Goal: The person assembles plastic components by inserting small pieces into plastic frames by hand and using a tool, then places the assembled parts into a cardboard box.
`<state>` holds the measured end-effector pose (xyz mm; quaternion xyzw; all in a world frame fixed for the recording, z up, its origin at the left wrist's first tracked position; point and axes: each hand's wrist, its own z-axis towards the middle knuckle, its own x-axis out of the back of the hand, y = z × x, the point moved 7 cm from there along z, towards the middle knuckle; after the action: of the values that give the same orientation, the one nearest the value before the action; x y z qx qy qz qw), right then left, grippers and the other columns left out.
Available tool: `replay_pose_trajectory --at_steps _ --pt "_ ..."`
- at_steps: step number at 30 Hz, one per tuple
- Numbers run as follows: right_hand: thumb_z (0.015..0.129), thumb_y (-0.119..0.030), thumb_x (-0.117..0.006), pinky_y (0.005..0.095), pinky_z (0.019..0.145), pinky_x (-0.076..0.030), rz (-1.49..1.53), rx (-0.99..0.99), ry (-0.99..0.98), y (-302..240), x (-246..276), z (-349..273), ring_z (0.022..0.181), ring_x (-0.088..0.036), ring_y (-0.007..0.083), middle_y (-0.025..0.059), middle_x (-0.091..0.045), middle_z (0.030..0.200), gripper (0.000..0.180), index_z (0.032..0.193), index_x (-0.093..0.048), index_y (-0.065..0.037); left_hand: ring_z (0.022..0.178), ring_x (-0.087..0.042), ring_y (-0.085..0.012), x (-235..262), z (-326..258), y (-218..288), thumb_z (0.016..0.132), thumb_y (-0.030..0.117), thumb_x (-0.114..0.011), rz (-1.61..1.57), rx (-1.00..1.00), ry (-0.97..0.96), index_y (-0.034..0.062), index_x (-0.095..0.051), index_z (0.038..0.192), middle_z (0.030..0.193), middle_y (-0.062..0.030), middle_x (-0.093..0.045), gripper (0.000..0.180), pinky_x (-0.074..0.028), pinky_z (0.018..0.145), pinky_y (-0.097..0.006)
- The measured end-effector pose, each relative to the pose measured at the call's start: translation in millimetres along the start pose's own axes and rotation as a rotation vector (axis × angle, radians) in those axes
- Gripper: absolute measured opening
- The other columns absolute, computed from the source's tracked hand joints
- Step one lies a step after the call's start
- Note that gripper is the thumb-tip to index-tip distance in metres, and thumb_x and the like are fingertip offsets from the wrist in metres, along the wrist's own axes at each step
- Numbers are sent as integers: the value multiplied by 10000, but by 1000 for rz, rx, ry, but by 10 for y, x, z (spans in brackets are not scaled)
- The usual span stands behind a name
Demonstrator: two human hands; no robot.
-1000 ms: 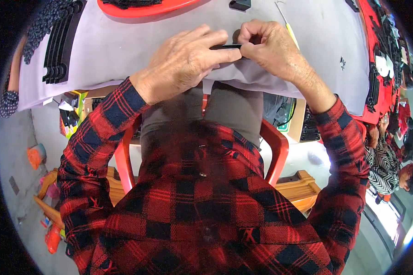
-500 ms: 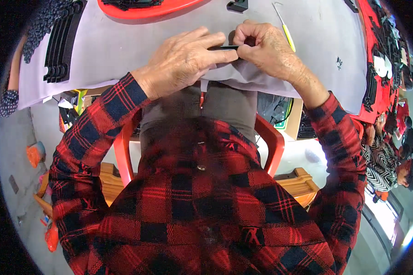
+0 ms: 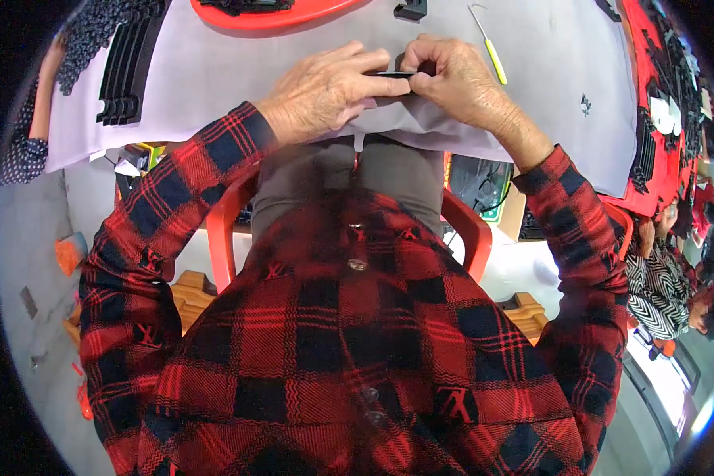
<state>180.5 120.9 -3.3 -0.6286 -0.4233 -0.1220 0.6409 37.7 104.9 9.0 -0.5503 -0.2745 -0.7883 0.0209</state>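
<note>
A slim black part (image 3: 392, 74), mostly hidden by fingers, spans the gap between my two hands close to the table's near edge. My left hand (image 3: 325, 91) grips it from the left, the index and middle fingers reaching along it. At its right end, my right hand (image 3: 450, 78) has thumb and forefinger pinched together; whether a smaller piece sits in that pinch I cannot tell. A hook tool with a yellow handle (image 3: 495, 62) lies just beyond my right hand. Farther off stands a small black bracket-like piece (image 3: 410, 11).
A red basin (image 3: 293, 19) holding black parts sits at the far edge of view. Long black slotted pieces (image 3: 127, 75) lie at the left, beside another person's arm (image 3: 47, 75). Tiny metal bits (image 3: 585, 105) rest on the right of the pale cloth. A red-covered table (image 3: 642, 24) adjoins.
Both hands keep their grip on the black part, with only slight finger shifts. My view has moved a little, so the left-hand objects appear farther right and higher.
</note>
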Motion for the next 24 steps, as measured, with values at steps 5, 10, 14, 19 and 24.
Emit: replay_pose_trajectory --at_steps 5,10,14,19,24 --pt "762 -152 -637 420 668 -511 1 16 33 6 8 -5 700 -629 310 131 -637 761 117 809 -613 -47 965 -556 -269 -22 -8 3 848 163 -689 14 19 -37 250 -642 1216 1075 -17 -546 381 -524 831 -407" --pt "771 -149 -636 410 661 -513 64 87 69 37 17 -15 674 -636 280 129 -638 725 130 833 -624 -37 956 -558 -293 14 10 -12 794 136 -708 -39 -26 30 201 -651 1250 1025 -57 -550 464 -501 805 -405" --pt "776 -137 -646 377 659 -515 50 82 47 2 60 1 650 -631 236 126 -647 707 128 843 -636 -29 967 -558 -302 -4 -1 -81 797 122 -703 -52 -18 -22 180 -654 1249 1052 -70 -557 458 -494 838 -405" --pt "805 -90 -630 316 652 -488 120 11 -9 25 20 -38 680 -578 146 53 -621 727 97 870 -639 -19 971 -555 -305 -16 -21 -41 790 124 -711 -40 -32 -15 182 -652 1251 1058 -75 -555 469 -493 840 -406" --pt "838 -45 -608 253 651 -462 54 -23 -29 17 1 -44 713 -523 67 -14 -591 749 78 901 -640 -11 962 -558 -302 -6 -31 -25 778 124 -721 -60 -28 20 181 -659 1238 1043 -69 -555 468 -497 823 -405"
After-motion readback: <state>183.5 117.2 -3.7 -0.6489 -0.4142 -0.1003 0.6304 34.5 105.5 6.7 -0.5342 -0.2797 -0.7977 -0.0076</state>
